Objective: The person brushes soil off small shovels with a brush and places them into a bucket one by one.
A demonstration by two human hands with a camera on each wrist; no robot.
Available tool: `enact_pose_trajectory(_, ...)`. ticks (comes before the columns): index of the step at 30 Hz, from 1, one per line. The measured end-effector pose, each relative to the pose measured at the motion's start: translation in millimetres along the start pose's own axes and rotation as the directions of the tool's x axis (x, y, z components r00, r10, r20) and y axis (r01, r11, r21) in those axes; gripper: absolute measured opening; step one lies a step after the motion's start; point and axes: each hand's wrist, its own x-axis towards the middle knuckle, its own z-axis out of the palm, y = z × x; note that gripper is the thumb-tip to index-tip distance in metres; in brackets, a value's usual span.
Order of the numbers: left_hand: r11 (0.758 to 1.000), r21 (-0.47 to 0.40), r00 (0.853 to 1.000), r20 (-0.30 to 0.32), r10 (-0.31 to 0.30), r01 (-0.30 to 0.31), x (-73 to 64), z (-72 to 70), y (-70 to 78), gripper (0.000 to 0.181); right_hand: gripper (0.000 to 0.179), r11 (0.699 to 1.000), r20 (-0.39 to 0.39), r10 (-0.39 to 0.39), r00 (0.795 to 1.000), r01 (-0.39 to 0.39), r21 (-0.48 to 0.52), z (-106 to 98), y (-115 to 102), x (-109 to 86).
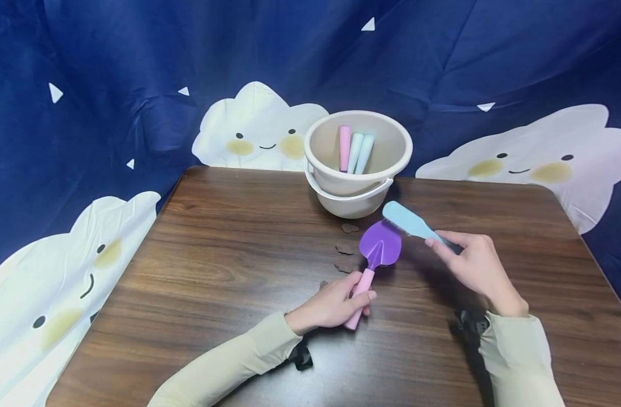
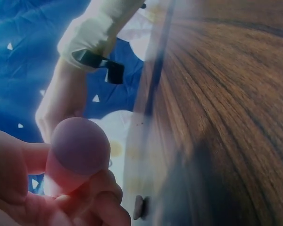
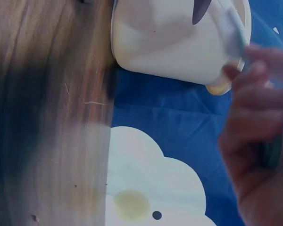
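Note:
My left hand [image 1: 333,305] grips the pink handle of a small purple garden trowel [image 1: 380,244], held over the table with its blade pointing away. In the left wrist view the rounded handle end [image 2: 80,146] shows between thumb and fingers. My right hand [image 1: 475,263] pinches a light blue brush [image 1: 409,219] by its handle. The brush head lies over the blade's upper right edge, its bristle side turned down; whether they touch is hard to tell. Thin brown flakes [image 1: 344,249] lie on the table left of the blade, and one is partly hidden beneath it.
Behind the trowel stands a beige bucket [image 1: 348,203] with its bail hanging in front. A pink handle [image 1: 344,141] and two light blue handles [image 1: 363,154] stick up inside. The brown wooden table [image 1: 229,237] ends at a blue cloud-printed curtain [image 1: 270,45].

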Motion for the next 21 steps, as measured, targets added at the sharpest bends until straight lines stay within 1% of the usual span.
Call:
enact_pose_trajectory(2,1.000,-0.026,1.000,0.002,-0.003,0.003,-0.1,-0.6,0.6,0.021,0.025,0.997,0.047,-0.009,0.999,0.005,0.078,1.0,-1.5,-2.9)
enact_pose_trajectory(5,0.997,-0.073,1.000,0.004,-0.020,0.020,-0.7,-1.1,2.1,0.021,0.024,0.990,0.128,-0.046,0.991,0.028,0.136,1.8,-3.2,-6.5)
enact_pose_trajectory(8,0.993,-0.113,0.999,0.005,-0.037,0.038,-1.4,-1.6,3.7,0.021,0.023,0.989,0.208,-0.074,0.975,0.045,0.142,1.6,-3.6,-7.9)
enact_pose_trajectory(10,0.991,-0.125,0.999,0.005,-0.042,0.043,-1.9,-2.1,4.6,0.021,0.022,0.990,0.243,-0.076,0.967,0.044,0.135,1.2,-3.3,-8.0)
enact_pose_trajectory(13,0.993,-0.108,0.999,0.001,-0.037,0.037,-2.8,-3.2,5.8,0.020,0.023,0.992,0.258,-0.068,0.964,0.037,0.125,0.9,-2.3,-6.8)
enact_pose_trajectory(15,0.997,-0.068,1.000,-0.009,-0.026,0.025,-3.5,-3.9,6.5,0.020,0.026,0.993,0.253,-0.049,0.966,0.018,0.120,0.6,-1.5,-5.7)
enact_pose_trajectory(18,1.000,-0.016,1.000,-0.019,-0.018,0.017,-4.5,-4.9,7.2,0.020,0.031,0.992,0.252,0.009,0.968,-0.041,0.123,0.4,0.7,-3.9)
enact_pose_trajectory(21,1.000,-0.003,1.000,-0.013,-0.014,0.014,-5.5,-5.5,7.6,0.019,0.034,0.989,0.234,0.073,0.970,-0.100,0.105,1.4,5.7,-1.3)
